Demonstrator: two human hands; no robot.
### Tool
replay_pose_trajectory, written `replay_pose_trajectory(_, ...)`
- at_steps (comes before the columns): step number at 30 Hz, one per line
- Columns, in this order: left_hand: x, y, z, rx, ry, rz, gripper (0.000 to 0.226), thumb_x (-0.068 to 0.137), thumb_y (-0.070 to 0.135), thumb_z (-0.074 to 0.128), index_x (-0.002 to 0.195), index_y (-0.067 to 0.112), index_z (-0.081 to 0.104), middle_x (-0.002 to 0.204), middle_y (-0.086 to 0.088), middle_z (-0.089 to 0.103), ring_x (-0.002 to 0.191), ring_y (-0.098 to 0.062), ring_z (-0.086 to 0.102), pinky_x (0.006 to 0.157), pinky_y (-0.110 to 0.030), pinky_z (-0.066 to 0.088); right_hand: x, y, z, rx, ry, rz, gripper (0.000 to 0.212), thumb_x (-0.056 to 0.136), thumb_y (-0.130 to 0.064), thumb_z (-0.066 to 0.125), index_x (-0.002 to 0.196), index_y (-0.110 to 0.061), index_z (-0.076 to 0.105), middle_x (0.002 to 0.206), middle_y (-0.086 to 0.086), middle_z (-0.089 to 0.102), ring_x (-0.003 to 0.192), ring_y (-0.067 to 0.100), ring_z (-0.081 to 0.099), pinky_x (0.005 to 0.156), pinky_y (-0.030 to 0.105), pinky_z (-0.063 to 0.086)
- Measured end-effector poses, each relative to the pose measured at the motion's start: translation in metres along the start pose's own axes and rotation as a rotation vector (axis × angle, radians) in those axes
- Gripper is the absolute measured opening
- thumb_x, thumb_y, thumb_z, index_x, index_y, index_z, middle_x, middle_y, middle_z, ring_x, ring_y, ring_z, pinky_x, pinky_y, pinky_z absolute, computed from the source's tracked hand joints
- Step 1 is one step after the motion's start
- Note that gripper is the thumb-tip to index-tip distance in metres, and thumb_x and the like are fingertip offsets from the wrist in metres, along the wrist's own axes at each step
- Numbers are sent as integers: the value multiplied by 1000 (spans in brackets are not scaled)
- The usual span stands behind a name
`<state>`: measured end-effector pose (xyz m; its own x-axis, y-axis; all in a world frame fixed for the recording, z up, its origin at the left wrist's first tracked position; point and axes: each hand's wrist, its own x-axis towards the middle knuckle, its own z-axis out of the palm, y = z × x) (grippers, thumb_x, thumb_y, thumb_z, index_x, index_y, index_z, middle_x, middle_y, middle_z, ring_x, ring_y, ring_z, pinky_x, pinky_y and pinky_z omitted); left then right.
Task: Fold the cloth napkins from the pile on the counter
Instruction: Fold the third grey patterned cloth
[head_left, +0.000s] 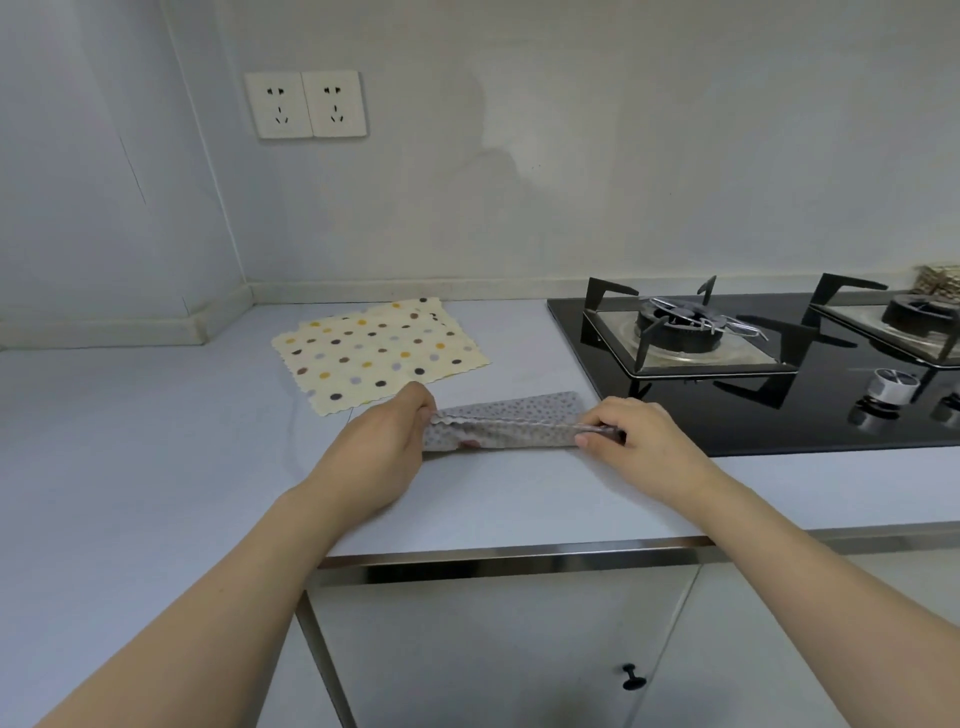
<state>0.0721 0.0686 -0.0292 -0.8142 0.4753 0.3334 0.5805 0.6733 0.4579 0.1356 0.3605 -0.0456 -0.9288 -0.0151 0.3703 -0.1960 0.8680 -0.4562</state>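
grey dotted napkin (511, 422): folded into a long strip, near the worktop's front edge, just beside the hob | left hand (387, 444): pinches its left end | right hand (636, 439): pinches its right end | cream polka-dot napkins (374, 353): flat pile behind, toward the back edge | worktop (156, 415) | hob (753, 364): right side

Two hands were present, the left hand (387, 441) and the right hand (636, 434). One grey napkin (511, 421) was counted between them. Cream polka-dot napkins (376, 353) lay in one stack; at least two layers showed at the far corner, exact number indeterminate. Two wall sockets (306, 104) were noted. The hob (779, 415) carried two burners (680, 322), two knobs being at least partly visible. One cabinet knob (632, 677) was recorded below the counter (130, 441).
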Motion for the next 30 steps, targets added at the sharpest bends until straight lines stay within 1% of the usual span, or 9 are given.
replay_pose_trajectory(2, 1, 5, -3, 15, 1, 1, 14, 104, 27, 32, 95, 24, 43, 75, -7, 59, 70, -27, 55, 68, -47, 48, -1, -2, -4, 245, 57, 128, 8, 86, -25, 69, 89, -17, 71, 78, -2, 65, 72, 11, 55, 69, 28, 41)
replay_pose_trajectory(5, 2, 16, -14, -14, 22, 4, 17, 103, 36, 36, 93, 26, 46, 75, -2, 60, 71, -23, 56, 66, -42, 46, -3, -6, -12, 498, 138, 229, 7, 86, -22, 70, 83, -15, 71, 62, 5, 55, 55, 15, 43, 53, 28, 35)
replay_pose_trajectory(9, 0, 30, -32, -40, 30, -41, 29, 90, 58, 51, 86, 30, 56, 81, 8, 64, 79, -12, 58, 71, -35, 49, -6, -14, -20, 692, 169, 278, 11, 91, -21, 64, 83, -15, 70, 83, 26, 63, 71, 24, 51, 68, 37, 41)
replay_pose_trajectory(11, 0, 35, -38, -63, 26, -61, 30, 90, 56, 53, 83, 28, 60, 80, 5, 65, 80, -15, 60, 73, -38, 50, -5, -19, -24, 719, 162, 278, 12, 92, -18, 62, 83, -16, 69, 86, 21, 67, 77, 22, 56, 77, 36, 43)
replay_pose_trajectory(14, 1, 39, -47, -148, 33, -89, 27, 92, 48, 56, 81, 24, 62, 83, -5, 67, 81, -23, 62, 72, -40, 52, -1, -30, -36, 768, 170, 266, 13, 93, -9, 59, 82, -14, 65, 80, -2, 65, 79, 9, 58, 80, 22, 43)
replay_pose_trajectory(19, 5, 44, -65, -364, 43, -106, 24, 89, 32, 68, 76, 12, 60, 66, -3, 53, 60, -17, 46, 51, -24, 36, 1, -49, -61, 844, 161, 213, 11, 90, -8, 61, 83, -14, 66, 78, -6, 67, 77, 4, 60, 79, 20, 44)
replay_pose_trajectory(21, 5, 46, -73, -434, 49, -113, 24, 87, 28, 70, 75, 11, 59, 66, -1, 55, 59, -16, 48, 50, -24, 37, 0, -55, -71, 890, 165, 197, 4, 84, -15, 66, 81, -13, 67, 79, -6, 69, 78, 3, 63, 83, 22, 47)
replay_pose_trajectory(23, 5, 48, -80, -529, 41, -125, 23, 87, 25, 70, 75, 9, 58, 67, -2, 57, 55, -14, 50, 45, -22, 37, 0, -60, -80, 888, 169, 191, 13, 77, -23, 68, 82, -10, 67, 83, -3, 71, 80, 4, 65, 88, 24, 48)
replay_pose_trajectory(30, 3, 54, -85, -622, -19, -168, 21, 87, 21, 70, 79, 6, 58, 62, -2, 56, 43, -9, 49, 37, -19, 35, 6, -64, -92, 774, 160, 177, 10, 91, -5, 59, 86, -10, 66, 76, -7, 70, 73, 2, 64, 78, 19, 49)
